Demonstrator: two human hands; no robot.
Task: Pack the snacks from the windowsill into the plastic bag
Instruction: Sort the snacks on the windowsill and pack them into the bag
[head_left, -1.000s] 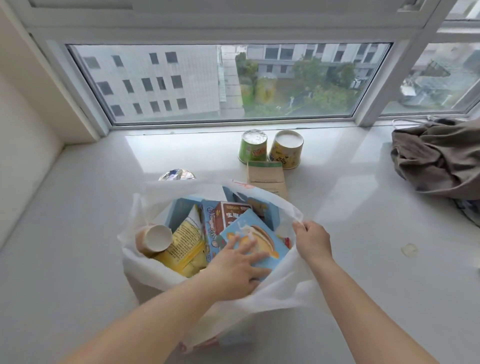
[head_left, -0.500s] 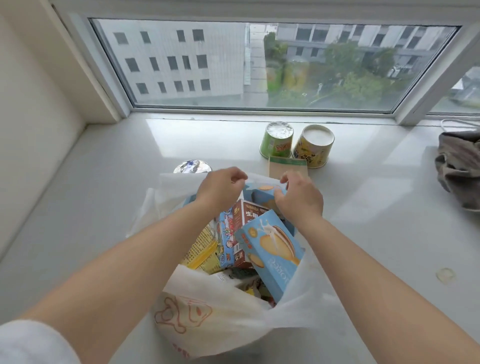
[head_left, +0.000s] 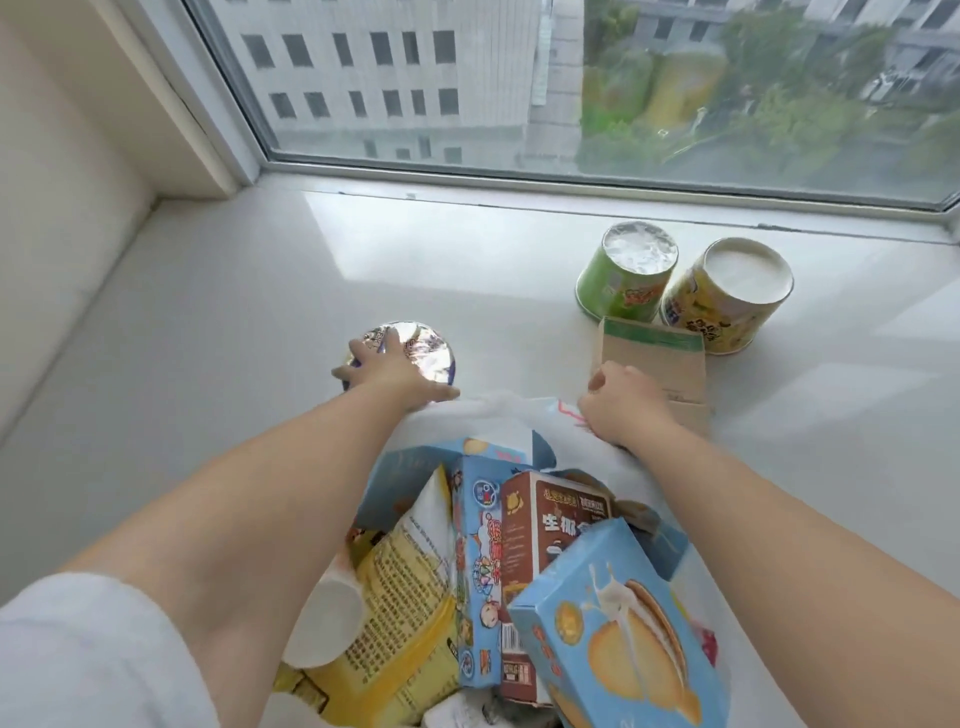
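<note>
Left hand (head_left: 392, 376) spread wide over foil-lidded cup (head_left: 415, 347) at 11 o'clock of plastic bag (head_left: 498, 415). Right hand (head_left: 621, 402) pinches bag rim at 1 o'clock.

On the windowsill (head_left: 218, 322) the plastic bag (head_left: 519, 415) sits nearest, boxes (head_left: 613, 618) and a packet (head_left: 400, 582) inside it, a foil-topped cup (head_left: 415, 348) just behind its left edge, a carton (head_left: 654, 364) behind its right, and two upturned cups (head_left: 675, 291) side by side beyond that, near the window (head_left: 519, 83).
</note>
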